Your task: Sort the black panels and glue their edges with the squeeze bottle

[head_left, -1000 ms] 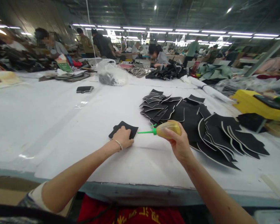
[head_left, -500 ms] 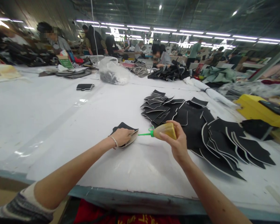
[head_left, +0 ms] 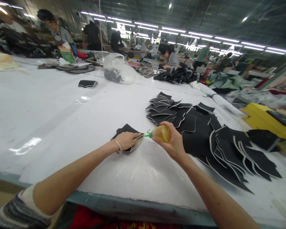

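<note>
My left hand holds a folded black leather piece down on the white table, its fingers at the right-hand corner. A pale inner side shows below the fingers. My right hand grips a squeeze bottle of yellowish liquid, tipped on its side. Its green nozzle points left and meets the piece's corner by my left fingertips; whether liquid comes out is too small to see. Beside my right hand lie several overlapping black leather pieces with pale edges.
One small folded black piece lies at the far left. Behind it sits a clear plastic bag. A yellow device stands on the right, near a white roll. Several people work at the back.
My right hand has moved the bottle left, bringing its nozzle to the piece's corner. The left index finger now stretches further toward that corner. The view has tilted slightly.
</note>
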`<action>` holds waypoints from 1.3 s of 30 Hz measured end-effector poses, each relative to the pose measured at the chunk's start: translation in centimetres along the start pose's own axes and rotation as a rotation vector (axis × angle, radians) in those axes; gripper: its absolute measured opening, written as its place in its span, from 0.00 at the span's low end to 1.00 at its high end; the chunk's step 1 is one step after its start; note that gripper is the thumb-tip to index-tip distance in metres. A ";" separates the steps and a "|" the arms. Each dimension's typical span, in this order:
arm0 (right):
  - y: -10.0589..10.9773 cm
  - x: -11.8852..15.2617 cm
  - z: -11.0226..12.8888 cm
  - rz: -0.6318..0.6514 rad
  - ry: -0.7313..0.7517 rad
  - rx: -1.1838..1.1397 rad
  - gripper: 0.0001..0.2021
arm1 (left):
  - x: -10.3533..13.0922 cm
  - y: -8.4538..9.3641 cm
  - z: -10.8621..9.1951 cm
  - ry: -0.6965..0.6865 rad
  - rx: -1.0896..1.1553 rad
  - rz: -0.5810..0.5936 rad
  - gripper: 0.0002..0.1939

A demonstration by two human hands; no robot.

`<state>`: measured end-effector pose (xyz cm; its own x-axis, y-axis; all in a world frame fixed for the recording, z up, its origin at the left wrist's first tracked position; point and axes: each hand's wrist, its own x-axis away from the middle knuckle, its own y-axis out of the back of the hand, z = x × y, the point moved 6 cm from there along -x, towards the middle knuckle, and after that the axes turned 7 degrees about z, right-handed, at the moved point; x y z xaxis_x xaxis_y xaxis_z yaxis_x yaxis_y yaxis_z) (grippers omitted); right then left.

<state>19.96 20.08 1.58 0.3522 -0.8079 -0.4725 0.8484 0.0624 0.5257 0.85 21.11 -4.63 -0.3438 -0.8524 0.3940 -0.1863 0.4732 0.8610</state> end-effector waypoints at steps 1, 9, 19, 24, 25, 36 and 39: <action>-0.1 -0.2 0.0 0.008 0.004 0.007 0.24 | 0.1 0.0 0.0 0.000 0.003 -0.002 0.28; -0.3 -0.5 0.1 0.035 -0.041 -0.038 0.23 | 0.2 -0.2 -0.1 0.033 -0.007 -0.016 0.28; -0.2 -0.4 -0.6 0.037 -0.032 -0.008 0.23 | -0.1 -0.8 0.0 0.024 -0.036 -0.034 0.27; 0.2 -0.3 -1.1 -0.032 -0.070 -0.062 0.22 | 0.0 -1.0 0.0 -0.007 -0.021 -0.021 0.28; 0.3 -0.3 -1.1 -0.035 -0.072 -0.062 0.21 | 0.0 -1.1 0.0 -0.022 -0.014 -0.023 0.28; -0.5 0.3 -2.4 0.054 -0.224 -0.179 0.25 | 0.8 -1.3 -0.1 -0.079 -0.003 -0.022 0.29; -1.3 0.6 -2.1 0.142 -0.250 -0.291 0.26 | 1.0 -1.3 -0.1 -0.085 -0.010 -0.020 0.29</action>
<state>19.89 20.81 -0.89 0.3979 -0.8944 -0.2043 0.8870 0.3182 0.3347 0.89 19.60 -5.34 -0.4175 -0.8393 0.3483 -0.1851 0.4538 0.8717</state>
